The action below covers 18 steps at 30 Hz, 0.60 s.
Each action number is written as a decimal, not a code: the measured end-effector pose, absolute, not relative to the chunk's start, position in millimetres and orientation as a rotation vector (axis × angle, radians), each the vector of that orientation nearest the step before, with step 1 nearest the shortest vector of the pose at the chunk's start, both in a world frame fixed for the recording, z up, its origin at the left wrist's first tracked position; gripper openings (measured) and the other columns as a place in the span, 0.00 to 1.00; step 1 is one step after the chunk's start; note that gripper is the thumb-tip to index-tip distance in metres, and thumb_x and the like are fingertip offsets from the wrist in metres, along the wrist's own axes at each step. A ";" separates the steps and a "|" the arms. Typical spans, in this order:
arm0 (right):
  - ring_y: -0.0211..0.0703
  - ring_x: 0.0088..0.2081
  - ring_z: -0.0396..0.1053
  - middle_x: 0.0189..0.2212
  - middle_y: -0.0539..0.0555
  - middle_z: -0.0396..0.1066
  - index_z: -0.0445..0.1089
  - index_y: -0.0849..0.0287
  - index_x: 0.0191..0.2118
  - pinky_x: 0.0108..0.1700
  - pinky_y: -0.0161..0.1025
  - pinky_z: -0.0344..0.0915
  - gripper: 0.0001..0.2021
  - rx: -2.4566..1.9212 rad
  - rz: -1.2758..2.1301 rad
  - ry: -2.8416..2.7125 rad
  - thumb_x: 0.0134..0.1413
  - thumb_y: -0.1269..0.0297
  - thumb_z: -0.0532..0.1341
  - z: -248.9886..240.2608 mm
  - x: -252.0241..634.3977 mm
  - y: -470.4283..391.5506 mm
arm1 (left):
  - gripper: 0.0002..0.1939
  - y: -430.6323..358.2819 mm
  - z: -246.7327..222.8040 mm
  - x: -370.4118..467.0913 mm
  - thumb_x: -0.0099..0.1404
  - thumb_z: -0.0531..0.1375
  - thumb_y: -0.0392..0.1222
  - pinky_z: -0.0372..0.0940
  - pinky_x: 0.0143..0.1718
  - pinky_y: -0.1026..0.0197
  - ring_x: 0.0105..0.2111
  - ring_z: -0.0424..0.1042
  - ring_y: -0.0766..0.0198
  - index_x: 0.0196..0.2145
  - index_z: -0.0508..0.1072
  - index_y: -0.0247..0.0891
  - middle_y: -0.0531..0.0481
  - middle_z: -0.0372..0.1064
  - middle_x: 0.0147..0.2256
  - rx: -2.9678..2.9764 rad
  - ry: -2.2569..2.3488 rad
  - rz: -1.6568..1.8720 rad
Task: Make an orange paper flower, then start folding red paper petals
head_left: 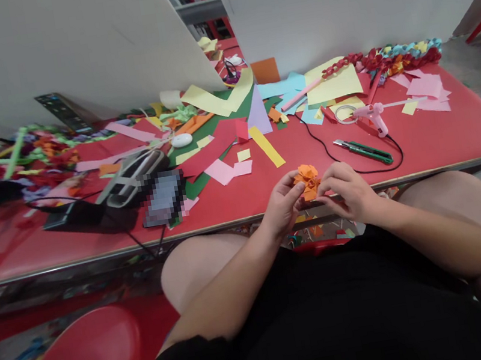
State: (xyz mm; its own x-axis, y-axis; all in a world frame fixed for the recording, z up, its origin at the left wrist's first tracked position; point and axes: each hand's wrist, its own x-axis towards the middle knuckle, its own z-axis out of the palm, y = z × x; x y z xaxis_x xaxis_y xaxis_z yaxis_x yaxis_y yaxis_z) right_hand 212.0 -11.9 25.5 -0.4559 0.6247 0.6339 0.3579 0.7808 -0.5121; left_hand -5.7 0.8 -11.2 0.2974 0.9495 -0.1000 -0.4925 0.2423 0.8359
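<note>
On my feed, the left hand (281, 203) pinches the orange paper flower (308, 176) over the surface's (243, 198) near edge; fingers of the right hand (351, 188) curl beside it, pinching or not I can't tell. I'd press lightly, sparing the folds.

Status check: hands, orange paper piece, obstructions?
Left hand holding orange paper piece. Right hand at its edge. Green cutter nearby, clear of both hands.
</note>
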 end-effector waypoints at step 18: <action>0.39 0.24 0.60 0.25 0.46 0.68 0.66 0.50 0.37 0.27 0.39 0.60 0.24 -0.696 1.358 -1.454 0.64 0.40 0.76 77.6 283.9 17.4 | 0.26 15.7 -15.4 -19.8 0.54 0.86 0.52 0.80 0.50 0.58 0.45 0.85 0.60 0.46 0.85 0.42 0.49 0.85 0.45 0.935 0.696 1.194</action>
